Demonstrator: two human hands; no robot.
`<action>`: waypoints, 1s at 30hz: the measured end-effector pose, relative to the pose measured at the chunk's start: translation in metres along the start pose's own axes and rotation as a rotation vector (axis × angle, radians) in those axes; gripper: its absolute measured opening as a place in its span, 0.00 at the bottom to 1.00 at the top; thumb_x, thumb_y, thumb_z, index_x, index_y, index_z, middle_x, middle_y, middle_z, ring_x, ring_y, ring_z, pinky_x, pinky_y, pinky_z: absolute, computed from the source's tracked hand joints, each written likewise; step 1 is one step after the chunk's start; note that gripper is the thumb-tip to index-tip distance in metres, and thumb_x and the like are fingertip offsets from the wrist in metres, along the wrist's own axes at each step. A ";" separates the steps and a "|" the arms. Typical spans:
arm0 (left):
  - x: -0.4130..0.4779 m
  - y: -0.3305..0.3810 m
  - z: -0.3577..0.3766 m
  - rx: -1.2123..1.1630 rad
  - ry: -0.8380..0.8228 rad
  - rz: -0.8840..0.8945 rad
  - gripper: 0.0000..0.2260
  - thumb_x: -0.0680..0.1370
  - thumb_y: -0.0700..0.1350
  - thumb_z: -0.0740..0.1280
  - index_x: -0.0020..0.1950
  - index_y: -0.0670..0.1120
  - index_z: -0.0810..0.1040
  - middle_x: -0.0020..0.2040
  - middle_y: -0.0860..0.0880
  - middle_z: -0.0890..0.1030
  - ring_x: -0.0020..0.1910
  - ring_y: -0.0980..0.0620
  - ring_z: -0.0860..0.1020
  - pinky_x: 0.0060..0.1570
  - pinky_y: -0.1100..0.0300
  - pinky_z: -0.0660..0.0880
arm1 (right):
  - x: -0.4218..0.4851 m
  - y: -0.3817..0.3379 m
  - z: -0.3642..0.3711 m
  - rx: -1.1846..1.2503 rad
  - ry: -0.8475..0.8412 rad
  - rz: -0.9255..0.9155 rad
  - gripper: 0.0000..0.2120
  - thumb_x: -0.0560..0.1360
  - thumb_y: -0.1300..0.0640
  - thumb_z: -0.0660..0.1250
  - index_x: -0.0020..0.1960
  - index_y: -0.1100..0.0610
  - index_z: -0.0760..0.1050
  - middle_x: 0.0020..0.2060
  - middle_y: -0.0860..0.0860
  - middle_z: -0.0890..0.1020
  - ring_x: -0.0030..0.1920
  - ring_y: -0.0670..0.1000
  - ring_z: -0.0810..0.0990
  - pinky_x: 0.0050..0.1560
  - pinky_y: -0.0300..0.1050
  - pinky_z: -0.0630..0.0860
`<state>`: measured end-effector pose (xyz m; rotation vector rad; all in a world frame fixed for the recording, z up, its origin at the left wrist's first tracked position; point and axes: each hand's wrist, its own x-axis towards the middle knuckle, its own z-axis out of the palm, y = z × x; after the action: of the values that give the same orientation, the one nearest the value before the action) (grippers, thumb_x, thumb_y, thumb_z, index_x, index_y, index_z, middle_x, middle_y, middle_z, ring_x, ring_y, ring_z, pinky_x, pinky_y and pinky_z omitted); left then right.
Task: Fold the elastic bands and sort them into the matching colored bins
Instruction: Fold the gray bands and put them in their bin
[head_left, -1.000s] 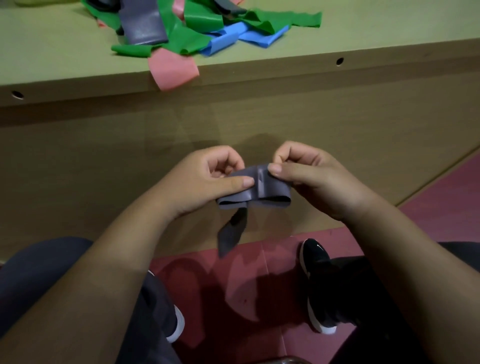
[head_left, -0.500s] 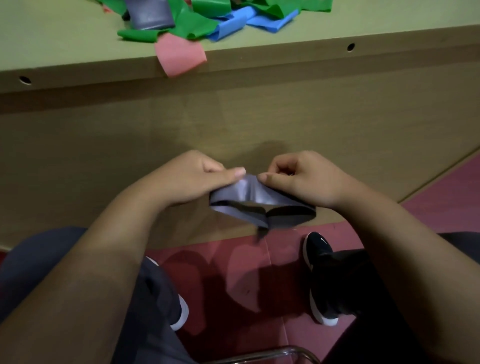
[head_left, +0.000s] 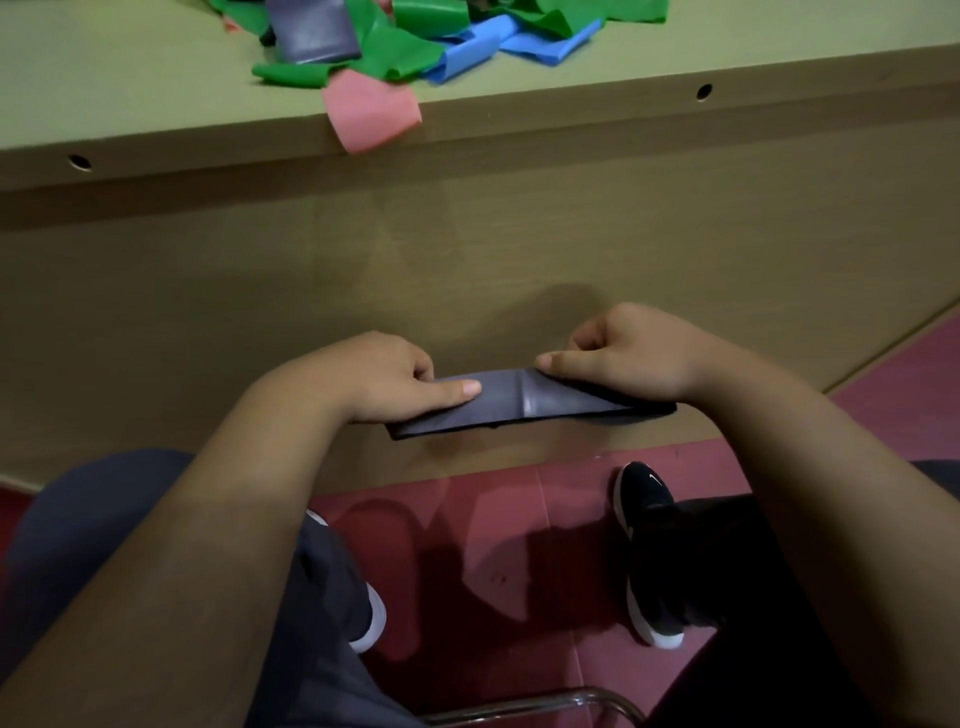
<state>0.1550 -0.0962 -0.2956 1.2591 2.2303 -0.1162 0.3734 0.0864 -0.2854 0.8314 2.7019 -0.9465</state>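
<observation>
Head view looks down on a dark grey elastic band (head_left: 519, 402) held in the air between two hands, low in front of the bench's brown front panel (head_left: 519, 249), well below the bench top and above the red floor (head_left: 493, 545); the band is flattened into a long, narrow strip that runs almost level from left to right, its right end a little further from the camera; stacked layers show along its near edge; a sharp crease crosses it near the middle, and the surface just right of the crease catches a dull sheen, while the right end falls into shadow.

The left hand (head_left: 384, 379) grips the left part of the strip, thumb lying flat on top and the fingers (head_left: 423, 366) curled around behind it, pinching the layers together; the right hand (head_left: 628, 358) holds the right part, its fingers (head_left: 561, 361) curled and pinching the far edge just right of the crease, the rest of the strip passing under the palm.

On the green bench (head_left: 130, 78), at the top of the view, lies a loose heap of unfolded bands; green bands (head_left: 400, 57) tangle with blue bands (head_left: 478, 52) and another grey band (head_left: 311, 31); a pink band (head_left: 371, 111) droops over the bench's front edge.

Below, a black shoe (head_left: 644, 551) rests on the floor, and a chrome chair frame (head_left: 545, 706) shows at the bottom edge.
</observation>
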 end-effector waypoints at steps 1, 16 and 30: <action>0.001 0.001 0.001 0.003 -0.008 -0.024 0.34 0.73 0.80 0.59 0.45 0.51 0.84 0.44 0.52 0.85 0.45 0.51 0.81 0.49 0.52 0.80 | -0.001 -0.002 0.001 0.042 -0.032 -0.014 0.22 0.79 0.35 0.69 0.44 0.54 0.84 0.33 0.54 0.80 0.35 0.49 0.77 0.38 0.46 0.69; -0.006 0.019 0.007 -0.797 0.309 0.345 0.06 0.84 0.46 0.69 0.60 0.50 0.85 0.53 0.50 0.87 0.51 0.52 0.85 0.57 0.53 0.81 | 0.005 -0.007 0.019 0.826 0.010 -0.240 0.04 0.84 0.62 0.68 0.58 0.61 0.80 0.40 0.53 0.79 0.42 0.48 0.77 0.41 0.37 0.73; -0.015 0.026 0.001 -0.933 0.454 0.338 0.04 0.77 0.37 0.77 0.50 0.45 0.87 0.39 0.48 0.84 0.38 0.54 0.81 0.41 0.58 0.82 | 0.008 -0.012 0.032 0.788 0.041 -0.251 0.07 0.84 0.61 0.69 0.61 0.55 0.77 0.39 0.50 0.82 0.41 0.48 0.79 0.41 0.42 0.73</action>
<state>0.1823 -0.0932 -0.2837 1.1255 1.9255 1.2877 0.3593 0.0625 -0.3067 0.6046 2.4721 -2.1341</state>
